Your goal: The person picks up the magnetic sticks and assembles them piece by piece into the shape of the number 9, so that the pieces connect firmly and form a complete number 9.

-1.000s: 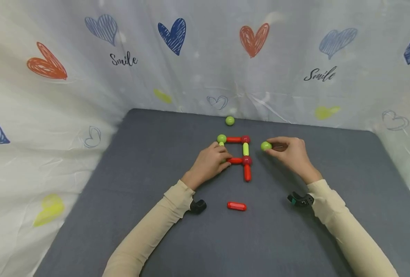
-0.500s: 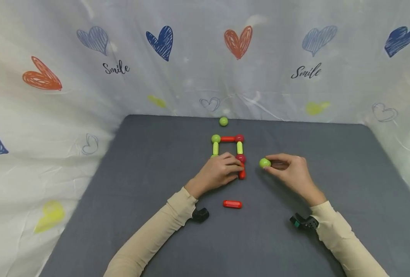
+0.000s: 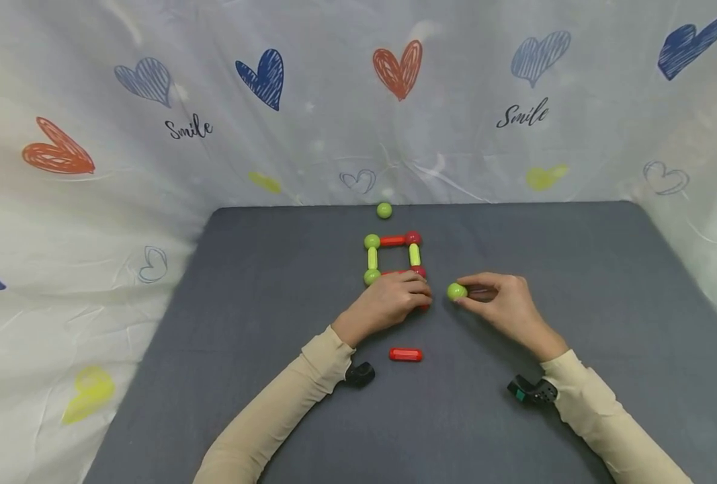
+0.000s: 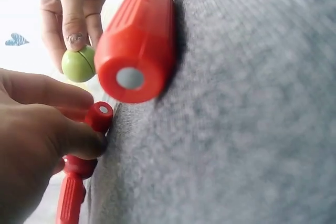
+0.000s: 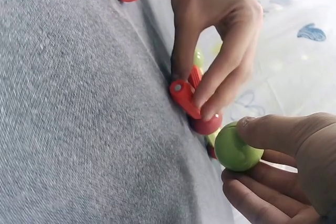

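Observation:
My left hand [image 3: 387, 300] pinches a red magnetic rod [image 5: 184, 98] between thumb and fingers. That rod runs toward me from a red ball [image 5: 207, 124] at the near right corner of a square. The square joins two green balls on its left and two red balls on its right, with green rods [image 3: 373, 259] as sides and red rods [image 3: 393, 240] at far and near edges. The near edge is partly hidden by my left hand. Just right of it, my right hand [image 3: 509, 309] holds a green ball [image 3: 457, 291] between thumb and fingertips, apart from the held rod.
One loose red rod [image 3: 405, 354] lies nearer me on the grey tabletop [image 3: 261, 282]. Another green ball [image 3: 384, 210] rests by the table's far edge. A white curtain [image 3: 316, 134] with printed hearts hangs behind and beside the table.
My left hand has shifted right, from the square's near left corner to the rod pointing toward me. My right hand has brought the green ball nearer to me. The head view has shifted slightly.

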Motion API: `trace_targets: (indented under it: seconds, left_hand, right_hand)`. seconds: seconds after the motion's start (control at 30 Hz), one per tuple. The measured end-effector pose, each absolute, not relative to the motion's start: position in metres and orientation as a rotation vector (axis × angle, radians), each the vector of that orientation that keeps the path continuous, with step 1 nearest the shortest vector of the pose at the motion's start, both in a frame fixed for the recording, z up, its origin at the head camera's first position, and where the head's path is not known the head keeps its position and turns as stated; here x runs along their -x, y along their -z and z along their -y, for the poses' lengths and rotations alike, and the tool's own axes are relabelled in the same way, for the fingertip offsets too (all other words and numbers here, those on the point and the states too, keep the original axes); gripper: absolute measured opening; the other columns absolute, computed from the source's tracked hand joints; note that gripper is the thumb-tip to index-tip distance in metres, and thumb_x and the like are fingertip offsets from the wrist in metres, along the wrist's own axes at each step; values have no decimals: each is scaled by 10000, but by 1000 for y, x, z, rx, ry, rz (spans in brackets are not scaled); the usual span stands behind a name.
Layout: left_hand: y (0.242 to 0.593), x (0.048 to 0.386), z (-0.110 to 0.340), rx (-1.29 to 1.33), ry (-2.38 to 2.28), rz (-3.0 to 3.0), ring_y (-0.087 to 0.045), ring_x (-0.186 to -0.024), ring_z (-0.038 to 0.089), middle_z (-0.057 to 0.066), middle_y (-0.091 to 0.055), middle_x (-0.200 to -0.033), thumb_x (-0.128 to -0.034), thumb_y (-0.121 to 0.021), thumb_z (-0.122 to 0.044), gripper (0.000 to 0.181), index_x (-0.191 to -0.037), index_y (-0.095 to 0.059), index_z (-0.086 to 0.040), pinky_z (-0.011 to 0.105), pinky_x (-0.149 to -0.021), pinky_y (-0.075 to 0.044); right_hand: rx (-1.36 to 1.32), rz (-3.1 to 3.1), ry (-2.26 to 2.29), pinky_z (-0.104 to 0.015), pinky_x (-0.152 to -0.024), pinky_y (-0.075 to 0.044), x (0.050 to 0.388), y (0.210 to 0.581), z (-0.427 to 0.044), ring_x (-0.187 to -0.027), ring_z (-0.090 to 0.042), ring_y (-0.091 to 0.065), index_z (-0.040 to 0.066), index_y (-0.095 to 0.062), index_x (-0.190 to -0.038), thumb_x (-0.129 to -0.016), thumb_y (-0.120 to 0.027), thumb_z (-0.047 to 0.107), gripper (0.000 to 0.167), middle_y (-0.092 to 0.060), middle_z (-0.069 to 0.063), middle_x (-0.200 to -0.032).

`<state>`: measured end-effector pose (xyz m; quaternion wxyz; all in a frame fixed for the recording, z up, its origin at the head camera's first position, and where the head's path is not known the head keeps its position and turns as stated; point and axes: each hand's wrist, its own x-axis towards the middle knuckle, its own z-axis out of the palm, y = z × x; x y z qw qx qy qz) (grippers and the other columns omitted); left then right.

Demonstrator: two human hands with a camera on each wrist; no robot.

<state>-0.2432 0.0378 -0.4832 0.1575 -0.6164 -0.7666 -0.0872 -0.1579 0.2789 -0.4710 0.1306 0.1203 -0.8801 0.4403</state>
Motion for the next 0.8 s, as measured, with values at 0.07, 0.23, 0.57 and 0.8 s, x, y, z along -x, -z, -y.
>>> trace_targets:
  seconds: [0.07,0.23,0.57,0.8]
  left_hand:
    - [482,243,-39,1766,184,2208,-598,-1102,104,-78,-723,-1062,-943,-706,-103,165,-1049,-802,-185,218,-969,-456]
    - [481,242,-40,1774,129,2231,-598,-1107,97,-90,-728,-1066,-931,-721,-103,180,-1063,-800,-198,218,-955,-467]
    - [484,245,-35,1736,384,2151,-628,-1096,105,-47,-730,-1070,-929,-697,-29,184,-1064,-780,-122,195,-1011,-417]
    - [485,247,-32,1735,503,2148,-629,-1088,99,-43,-725,-1061,-939,-673,-17,175,-1027,-783,-121,176,-1003,-412]
  right_hand:
    - [-362,2557,-1283,-191,-657,-556,157,471,-278,-790,-195,-740,49,-773,-1058,-759,-868,16,315,-744,-87,-988]
    - [-373,2557,-1269,-192,-653,-557,157,471,-276,-784,-189,-740,46,-774,-1052,-754,-870,10,315,-746,-88,-982]
    - [-479,2526,-1256,-297,-671,-586,144,472,-261,-800,-179,-735,62,-771,-1045,-746,-868,-13,323,-741,-48,-985]
    - [-480,2497,-1287,-307,-656,-588,131,487,-234,-772,-178,-737,47,-750,-1005,-723,-892,14,318,-736,-58,-955]
